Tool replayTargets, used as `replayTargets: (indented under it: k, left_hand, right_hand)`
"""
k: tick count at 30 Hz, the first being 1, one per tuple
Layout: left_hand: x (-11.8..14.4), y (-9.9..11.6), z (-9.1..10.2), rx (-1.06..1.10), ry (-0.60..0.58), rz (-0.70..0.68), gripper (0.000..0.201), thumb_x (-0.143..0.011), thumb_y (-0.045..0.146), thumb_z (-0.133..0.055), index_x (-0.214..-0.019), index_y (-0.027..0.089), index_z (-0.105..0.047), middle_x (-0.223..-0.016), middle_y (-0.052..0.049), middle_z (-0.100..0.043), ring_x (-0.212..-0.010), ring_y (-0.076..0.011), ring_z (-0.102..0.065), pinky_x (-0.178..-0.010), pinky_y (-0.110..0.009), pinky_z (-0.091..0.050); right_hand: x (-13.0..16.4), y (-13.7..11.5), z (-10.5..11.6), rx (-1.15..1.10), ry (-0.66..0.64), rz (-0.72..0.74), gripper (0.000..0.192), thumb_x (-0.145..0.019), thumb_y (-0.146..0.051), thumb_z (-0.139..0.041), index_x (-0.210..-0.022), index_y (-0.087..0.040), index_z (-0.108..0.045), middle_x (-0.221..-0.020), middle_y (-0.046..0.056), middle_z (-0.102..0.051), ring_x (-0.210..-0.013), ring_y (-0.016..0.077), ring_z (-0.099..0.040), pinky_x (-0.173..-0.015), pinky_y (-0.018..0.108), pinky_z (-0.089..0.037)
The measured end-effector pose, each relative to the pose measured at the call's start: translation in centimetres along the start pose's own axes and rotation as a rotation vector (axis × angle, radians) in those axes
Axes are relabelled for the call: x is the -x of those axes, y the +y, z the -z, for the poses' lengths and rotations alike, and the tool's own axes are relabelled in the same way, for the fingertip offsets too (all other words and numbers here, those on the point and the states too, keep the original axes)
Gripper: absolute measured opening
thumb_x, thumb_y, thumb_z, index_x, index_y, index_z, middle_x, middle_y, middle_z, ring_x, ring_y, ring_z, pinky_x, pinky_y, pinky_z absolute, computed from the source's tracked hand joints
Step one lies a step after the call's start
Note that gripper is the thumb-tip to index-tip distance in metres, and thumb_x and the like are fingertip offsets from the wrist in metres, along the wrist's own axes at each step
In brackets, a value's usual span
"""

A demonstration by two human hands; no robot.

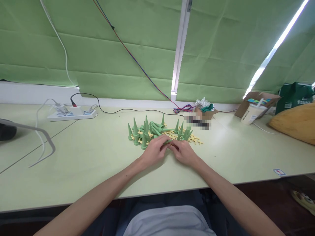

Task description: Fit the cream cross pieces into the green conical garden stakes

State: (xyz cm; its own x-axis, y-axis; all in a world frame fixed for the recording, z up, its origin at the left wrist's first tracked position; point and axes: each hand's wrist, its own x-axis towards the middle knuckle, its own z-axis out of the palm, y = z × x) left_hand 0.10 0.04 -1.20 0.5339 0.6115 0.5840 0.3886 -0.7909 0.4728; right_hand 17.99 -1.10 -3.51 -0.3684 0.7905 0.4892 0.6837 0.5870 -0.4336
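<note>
My left hand (154,150) is closed around a green plastic cone piece (167,142), lying nearly level over the table. Fingertips of my right hand (184,152) pinch together at the right end of that piece; what they grip is mostly hidden. Just beyond my hands lies a pile of similar green cones (155,128), some lying down. Several upright green cones (136,133) with small yellow pieces near their bases stand left of the pile. More green cones (180,131) stand behind my right hand. Small yellow branched pieces (196,140) are scattered on the right.
On the pale table (81,157), a white power strip (72,113) with cables sits at the back left. A lidded drink cup (252,113), a cardboard box (242,106) and a yellow cushion (294,123) are on the right. A black cable (128,109) runs along the back.
</note>
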Motion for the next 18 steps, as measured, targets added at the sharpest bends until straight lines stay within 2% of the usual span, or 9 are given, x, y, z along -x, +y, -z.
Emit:
replayTargets:
  k: [5,12,16,18]
  left_hand:
    - [0.04,0.12,0.05,0.006,-0.001,0.029,0.012,-0.088,0.012,-0.046,-0.089,0.017,-0.056,-0.080,-0.001,-0.059,-0.064,-0.0108,-0.049,-0.059,-0.023,-0.038]
    - [0.04,0.23,-0.15,0.005,0.033,0.098,0.006,-0.090,0.019,-0.049,-0.088,0.017,-0.055,-0.075,0.001,-0.057,-0.060,-0.0100,-0.046,-0.057,-0.023,-0.037]
    - [-0.10,0.18,-0.16,-0.008,0.049,0.132,0.014,-0.093,0.025,-0.046,-0.087,0.017,-0.056,-0.070,0.001,-0.056,-0.059,-0.0110,-0.046,-0.057,-0.024,-0.038]
    - [-0.16,0.17,-0.15,-0.006,0.059,0.134,0.017,-0.095,0.026,-0.044,-0.091,0.018,-0.059,-0.075,0.000,-0.060,-0.063,-0.0122,-0.051,-0.061,-0.025,-0.040]
  right_hand:
    - [0.02,-0.25,0.05,0.001,-0.019,-0.003,0.025,-0.096,-0.026,-0.044,-0.072,-0.020,-0.048,-0.061,-0.001,-0.056,-0.053,0.0129,-0.048,-0.054,0.024,-0.030]
    - [0.00,-0.34,0.02,-0.004,-0.018,0.003,0.025,-0.095,-0.024,-0.044,-0.071,-0.019,-0.049,-0.060,-0.001,-0.054,-0.052,0.0119,-0.046,-0.055,0.023,-0.030]
    - [0.02,-0.38,0.02,0.019,-0.017,-0.005,0.030,-0.094,-0.027,-0.047,-0.065,-0.019,-0.047,-0.054,-0.002,-0.050,-0.048,0.0112,-0.042,-0.052,0.023,-0.029]
    - [0.00,-0.44,0.00,0.022,-0.006,-0.004,0.033,-0.093,-0.029,-0.048,-0.062,-0.019,-0.045,-0.053,-0.003,-0.049,-0.048,0.0110,-0.041,-0.052,0.023,-0.028]
